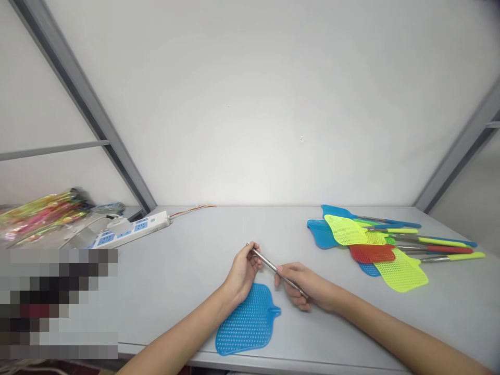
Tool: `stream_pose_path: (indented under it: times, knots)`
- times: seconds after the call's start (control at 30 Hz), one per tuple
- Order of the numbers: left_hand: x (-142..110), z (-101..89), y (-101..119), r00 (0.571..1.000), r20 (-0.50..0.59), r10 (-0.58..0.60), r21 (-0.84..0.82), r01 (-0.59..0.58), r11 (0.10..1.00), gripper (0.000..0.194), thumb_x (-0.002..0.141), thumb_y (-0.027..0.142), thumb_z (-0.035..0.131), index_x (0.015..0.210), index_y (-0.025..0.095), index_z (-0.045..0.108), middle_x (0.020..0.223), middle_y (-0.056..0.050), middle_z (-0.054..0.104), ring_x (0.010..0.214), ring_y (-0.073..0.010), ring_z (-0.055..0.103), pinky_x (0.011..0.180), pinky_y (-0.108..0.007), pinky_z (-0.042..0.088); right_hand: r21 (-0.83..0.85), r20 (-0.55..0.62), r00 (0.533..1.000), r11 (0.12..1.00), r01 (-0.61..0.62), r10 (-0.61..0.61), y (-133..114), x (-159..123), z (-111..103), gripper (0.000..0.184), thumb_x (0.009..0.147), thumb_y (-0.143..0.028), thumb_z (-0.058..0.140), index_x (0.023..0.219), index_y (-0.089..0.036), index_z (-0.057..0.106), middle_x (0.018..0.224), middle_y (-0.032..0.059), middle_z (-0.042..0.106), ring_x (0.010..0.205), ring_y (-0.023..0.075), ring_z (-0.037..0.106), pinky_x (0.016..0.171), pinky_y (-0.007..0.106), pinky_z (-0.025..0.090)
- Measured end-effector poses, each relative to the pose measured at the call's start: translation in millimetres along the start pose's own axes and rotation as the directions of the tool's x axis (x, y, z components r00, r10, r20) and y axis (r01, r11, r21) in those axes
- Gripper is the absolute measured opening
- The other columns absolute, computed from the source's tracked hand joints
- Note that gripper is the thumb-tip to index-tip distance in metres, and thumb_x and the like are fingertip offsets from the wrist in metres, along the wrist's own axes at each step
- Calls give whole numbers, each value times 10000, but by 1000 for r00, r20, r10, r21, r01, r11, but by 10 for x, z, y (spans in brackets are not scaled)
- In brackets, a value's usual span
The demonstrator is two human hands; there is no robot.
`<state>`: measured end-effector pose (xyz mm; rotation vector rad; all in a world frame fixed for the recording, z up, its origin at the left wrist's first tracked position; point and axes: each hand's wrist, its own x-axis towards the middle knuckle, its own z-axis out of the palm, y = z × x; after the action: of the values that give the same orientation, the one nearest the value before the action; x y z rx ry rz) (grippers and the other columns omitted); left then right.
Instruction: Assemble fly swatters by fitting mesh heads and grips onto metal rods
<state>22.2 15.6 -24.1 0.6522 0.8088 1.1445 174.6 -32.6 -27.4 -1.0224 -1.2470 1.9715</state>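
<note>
Between both hands runs a slim silver metal rod (266,261), slanting down from left to right above the table. My left hand (245,268) pinches its upper left end between thumb and fingers. Farther down, my right hand (297,284) grips the rod, its lower tip showing beyond the fingers. A blue perforated fly swatter head (248,323) with a short socket on its right side lies flat on the table, just below my left hand and partly covered by that wrist. No handle is attached to this head.
A pile of fly swatters with yellow (402,271), red (373,253) and blue heads lies at the right. A white power strip (135,229) with cables sits at the back left, near plastic-wrapped colourful items (42,213). The grey table (187,271) meets a white wall behind.
</note>
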Motion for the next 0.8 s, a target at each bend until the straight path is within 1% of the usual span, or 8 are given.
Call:
stream_pose_path:
  times: [0.23,0.67,0.8]
  knots:
    - [2,3,5,1000,0,7,7,-7,1000,106,722,219,483,676,127,507,639,17,473,457,-52,410,464,-187,356,-5,9,1000,1000,6,-6,10,1,-8,330,765,-484,386,751,-168,483,386,-95,294,275,35,275,242,133,234]
    - [29,-15,-7,1000,20,12,25,-12,1000,109,708,227,473,655,135,495,614,25,460,461,-56,412,457,-189,356,-14,8,1000,1000,5,-5,9,-8,-4,325,763,-484,392,758,-170,478,399,-97,289,278,33,278,248,136,238]
    - [-2,-5,-9,999,36,7,51,-9,999,123,707,251,483,664,136,501,613,24,475,467,-60,428,469,-192,362,-55,5,1000,998,17,-17,13,1,-39,319,766,-480,389,753,-172,475,391,-95,299,276,37,282,245,137,232]
